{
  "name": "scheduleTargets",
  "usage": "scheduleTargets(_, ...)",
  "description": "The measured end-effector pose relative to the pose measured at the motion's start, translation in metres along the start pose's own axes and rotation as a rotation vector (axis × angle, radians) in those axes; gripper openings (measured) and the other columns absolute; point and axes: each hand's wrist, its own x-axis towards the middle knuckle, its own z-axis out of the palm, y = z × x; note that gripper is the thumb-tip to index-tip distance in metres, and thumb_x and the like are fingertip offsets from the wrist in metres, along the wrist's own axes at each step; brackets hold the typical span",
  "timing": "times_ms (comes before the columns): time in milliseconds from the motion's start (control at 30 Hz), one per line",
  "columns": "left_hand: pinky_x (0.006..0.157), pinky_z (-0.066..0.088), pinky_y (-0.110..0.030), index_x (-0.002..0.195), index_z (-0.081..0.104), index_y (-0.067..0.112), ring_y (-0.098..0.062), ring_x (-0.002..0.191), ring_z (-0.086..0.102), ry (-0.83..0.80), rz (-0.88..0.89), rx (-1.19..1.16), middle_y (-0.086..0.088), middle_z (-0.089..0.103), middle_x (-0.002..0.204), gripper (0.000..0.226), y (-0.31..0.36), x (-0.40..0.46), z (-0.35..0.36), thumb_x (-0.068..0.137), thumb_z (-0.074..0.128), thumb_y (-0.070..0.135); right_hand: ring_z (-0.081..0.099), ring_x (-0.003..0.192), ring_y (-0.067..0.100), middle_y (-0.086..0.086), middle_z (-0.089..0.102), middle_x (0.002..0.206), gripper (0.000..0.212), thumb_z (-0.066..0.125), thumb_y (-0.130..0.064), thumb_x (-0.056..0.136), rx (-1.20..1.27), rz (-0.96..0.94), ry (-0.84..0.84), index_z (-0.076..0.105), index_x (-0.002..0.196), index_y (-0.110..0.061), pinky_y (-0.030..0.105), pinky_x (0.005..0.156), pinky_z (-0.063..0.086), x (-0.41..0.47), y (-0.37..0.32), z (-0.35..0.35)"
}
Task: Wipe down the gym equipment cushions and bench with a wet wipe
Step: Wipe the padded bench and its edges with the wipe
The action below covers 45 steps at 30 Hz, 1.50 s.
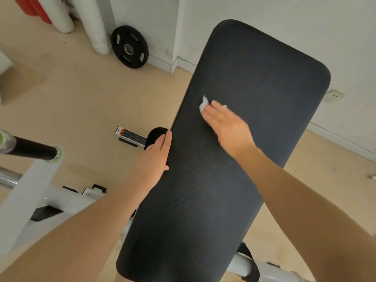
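A long black ribbed bench pad [254, 78] runs from the bottom centre up toward the wall. My right hand [225, 123] lies flat on the pad's middle with straight fingers, pressing a white wet wipe [203, 103] whose crumpled edge sticks out past the fingertips. My left hand [156, 155] grips the pad's left edge, thumb on top and fingers hidden under the rim. A small black round cushion [157, 133] shows just beyond the left hand.
A black weight plate [129, 47] leans against the wall corner. White wrapped rolls [95, 23] stand at the back left. A white machine frame [30, 200] with a black-gripped bar [32, 148] fills the lower left. The bench's foot with a label [132, 136] sits on the beige floor.
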Motion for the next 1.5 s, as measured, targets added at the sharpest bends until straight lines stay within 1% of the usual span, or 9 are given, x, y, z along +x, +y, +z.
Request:
scheduleTargets(233,0.096,0.042,-0.034,0.147,0.001,0.006,-0.025,0.131,0.039,0.014,0.001,0.062,-0.010,0.025,0.152,0.096,0.000,-0.001,0.005,0.082,0.067,0.029,0.031,0.134,0.029,0.015,0.034,0.144,0.070,0.039,-0.012,0.083,0.003,-0.088,-0.260,0.009,0.140,0.015,0.034,0.116,0.010,-0.057,-0.065,0.010)
scheduleTargets(367,0.092,0.045,-0.050,0.139,0.035,0.002,-0.039,0.122,0.049,0.182,0.081,0.140,-0.022,0.040,0.142,0.107,-0.003,-0.004,0.012,0.047,0.090,0.018,0.059,0.115,0.019,0.004,0.063,0.123,0.065,0.078,0.001,0.055,0.186,-0.115,-0.196,0.062,0.118,-0.006,0.028,0.105,0.035,-0.084,-0.078,0.019)
scheduleTargets(500,0.101,0.037,-0.047,0.137,0.036,-0.001,-0.037,0.128,0.044,0.278,0.182,0.212,-0.020,0.037,0.145,0.103,0.006,-0.004,0.009,0.048,0.087,0.011,0.059,0.114,0.023,0.008,0.062,0.124,0.051,0.034,0.003,0.078,0.161,0.014,0.010,0.055,0.124,-0.003,0.027,0.107,0.031,-0.058,-0.037,0.014)
scheduleTargets(567,0.102,0.030,-0.046,0.134,0.038,-0.006,-0.038,0.128,0.043,0.240,0.172,0.235,-0.023,0.038,0.143,0.111,0.011,-0.001,0.006,0.042,0.091,0.025,0.062,0.109,0.027,0.011,0.064,0.120,0.048,0.049,0.009,0.073,0.223,0.195,0.074,0.059,0.119,0.000,0.031,0.094,0.049,-0.043,-0.009,0.007)
scheduleTargets(667,0.105,0.024,-0.044,0.137,0.031,-0.009,-0.038,0.133,0.036,0.193,0.115,0.208,-0.024,0.032,0.146,0.121,0.026,0.005,0.001,0.043,0.089,0.041,0.061,0.109,0.025,0.009,0.065,0.117,0.068,0.077,0.011,0.048,0.140,0.244,0.027,0.063,0.114,0.000,0.031,0.084,0.053,-0.041,0.000,0.000)
scheduleTargets(967,0.112,-0.005,-0.034,0.145,-0.014,0.007,-0.029,0.143,-0.012,0.065,0.126,0.222,-0.014,-0.019,0.154,0.112,0.050,0.017,-0.004,0.077,0.070,0.033,0.039,0.116,0.023,0.006,0.031,0.139,0.050,0.058,-0.036,0.082,0.198,0.284,-0.025,0.057,0.123,-0.007,0.040,0.096,0.045,-0.078,-0.044,0.003)
scheduleTargets(1167,0.115,0.003,-0.035,0.145,-0.013,0.007,-0.030,0.143,-0.011,0.041,0.113,0.200,-0.014,-0.019,0.154,0.111,0.052,0.018,-0.004,0.077,0.071,0.032,0.051,0.113,0.025,0.009,0.052,0.131,0.070,0.082,0.006,0.055,0.363,0.237,-0.038,0.057,0.121,0.001,0.035,0.077,0.055,-0.075,-0.032,0.013)
scheduleTargets(1367,0.115,0.003,-0.036,0.146,-0.012,0.006,-0.031,0.143,-0.009,0.066,0.125,0.202,-0.015,-0.017,0.154,0.112,0.051,0.017,-0.001,0.076,0.072,0.030,0.028,0.135,0.017,0.011,0.045,0.141,0.050,0.035,-0.009,0.086,0.459,0.268,-0.085,0.042,0.136,-0.002,0.024,0.115,0.010,-0.099,-0.062,0.025)
scheduleTargets(1500,0.115,0.001,-0.037,0.146,-0.009,0.005,-0.032,0.144,-0.006,0.079,0.113,0.193,-0.016,-0.013,0.155,0.108,0.053,0.017,-0.001,0.077,0.071,0.028,0.041,0.132,0.023,0.010,0.044,0.142,0.049,0.034,-0.023,0.092,0.265,0.052,-0.198,0.038,0.135,-0.001,0.035,0.116,0.020,-0.121,-0.075,0.030)
